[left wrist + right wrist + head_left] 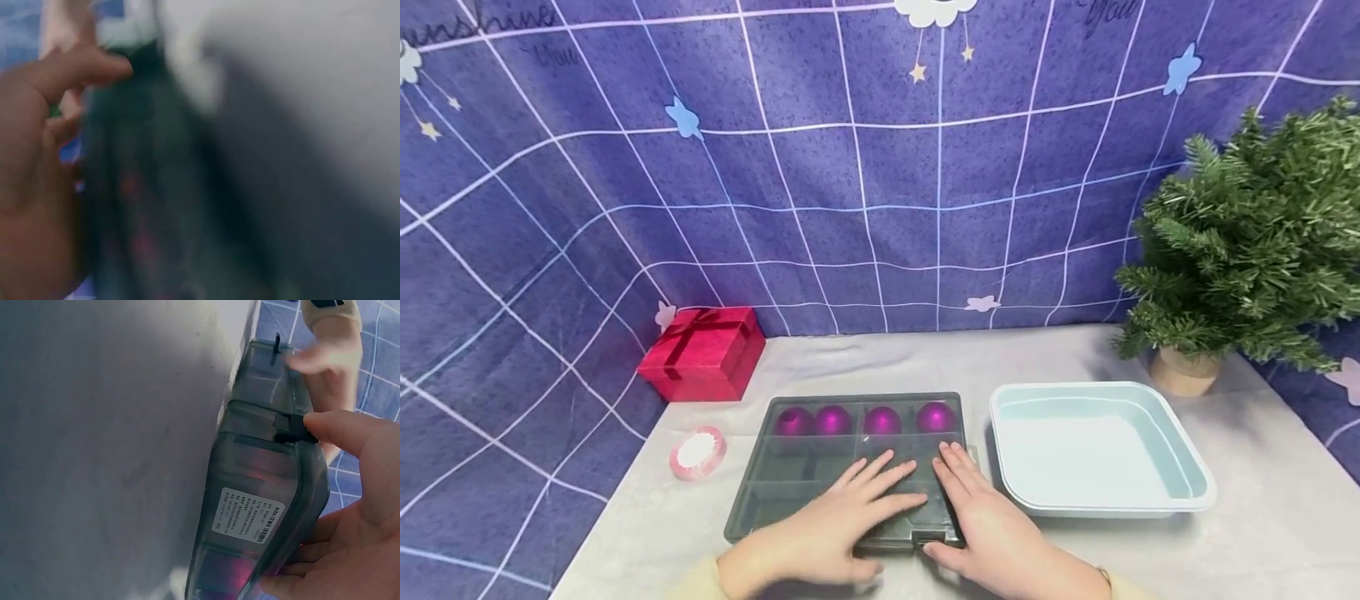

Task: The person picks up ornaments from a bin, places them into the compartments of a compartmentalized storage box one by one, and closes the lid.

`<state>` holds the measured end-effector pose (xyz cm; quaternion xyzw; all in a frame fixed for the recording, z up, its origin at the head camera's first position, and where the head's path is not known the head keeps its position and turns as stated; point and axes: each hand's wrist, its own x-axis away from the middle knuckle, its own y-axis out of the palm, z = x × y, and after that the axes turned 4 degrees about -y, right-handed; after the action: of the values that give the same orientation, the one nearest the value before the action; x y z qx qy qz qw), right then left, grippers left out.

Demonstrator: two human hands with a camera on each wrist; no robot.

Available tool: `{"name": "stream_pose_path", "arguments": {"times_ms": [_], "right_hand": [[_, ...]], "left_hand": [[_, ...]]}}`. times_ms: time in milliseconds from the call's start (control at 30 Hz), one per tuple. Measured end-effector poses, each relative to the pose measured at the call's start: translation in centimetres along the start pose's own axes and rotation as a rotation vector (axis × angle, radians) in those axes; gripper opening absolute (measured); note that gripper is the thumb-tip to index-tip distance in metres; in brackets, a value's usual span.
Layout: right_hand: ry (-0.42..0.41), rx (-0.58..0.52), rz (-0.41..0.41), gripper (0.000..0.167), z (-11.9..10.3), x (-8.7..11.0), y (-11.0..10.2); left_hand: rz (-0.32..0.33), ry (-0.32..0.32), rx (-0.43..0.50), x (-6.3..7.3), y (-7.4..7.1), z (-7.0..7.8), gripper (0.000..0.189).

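Note:
A dark translucent compartment box (775, 467) lies on the table with its lid down. Several purple balls (832, 421) show through the lid in the far row of compartments. My left hand (827, 529) lies over the near middle of the lid, fingers spread and straight. My right hand (1000, 533) rests along the box's right end, fingers straight on the lid. In the right wrist view, its thumb touches a black latch (294, 428) on the front side, above a white label (249, 514). The left wrist view is badly blurred.
A pale blue tray (1195, 496) stands just right of the box. A pink-edged ribbon roll (698, 452) and a red gift box (703, 354) are at the left. A small artificial fir tree (1247, 242) stands at the back right.

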<state>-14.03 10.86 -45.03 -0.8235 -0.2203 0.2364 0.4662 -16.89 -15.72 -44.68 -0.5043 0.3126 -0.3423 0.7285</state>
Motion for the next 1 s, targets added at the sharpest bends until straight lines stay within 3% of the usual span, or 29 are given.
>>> {"name": "stream_pose_path", "arguments": {"times_ms": [67,133,300,400,467,567,633,700,800,1000], "right_hand": [[0.007,-0.001,0.013,0.094,0.0,0.0,0.0],[0.010,-0.002,0.026,0.094,0.1,0.1,0.0],[0.007,-0.004,0.042,0.094,0.1,0.2,0.2],[0.003,0.003,0.058,0.094,0.1,0.2,0.2],[0.001,0.012,0.068,0.094,0.1,0.2,0.2],[0.000,0.018,0.079,0.094,0.0,0.2,0.0],[0.000,0.017,0.079,0.094,0.0,0.2,0.0],[0.001,0.014,0.075,0.094,-0.1,0.2,-0.1],[0.002,0.006,0.071,0.095,-0.1,0.1,-0.1],[0.008,0.002,0.070,0.095,0.0,0.1,-0.2]], "left_hand": [[0.036,-0.033,0.122,0.3,-1.3,-0.6,0.080],[0.124,-0.101,0.173,0.9,-2.5,-1.4,0.072],[0.414,-0.359,0.137,3.9,-3.9,-3.9,0.072],[0.504,-0.523,0.157,6.0,-3.9,-5.1,0.074],[0.510,-0.634,0.227,7.2,-3.8,-5.6,0.076],[0.457,-0.794,0.432,8.5,-3.5,-6.3,0.078],[0.428,-0.850,0.603,9.0,-3.1,-6.8,0.075],[0.412,-0.877,0.774,9.2,-2.7,-7.1,0.072],[0.410,-0.876,0.955,9.5,-2.2,-7.4,0.069],[0.451,-0.908,1.063,9.5,-1.6,-7.5,0.071]]}}
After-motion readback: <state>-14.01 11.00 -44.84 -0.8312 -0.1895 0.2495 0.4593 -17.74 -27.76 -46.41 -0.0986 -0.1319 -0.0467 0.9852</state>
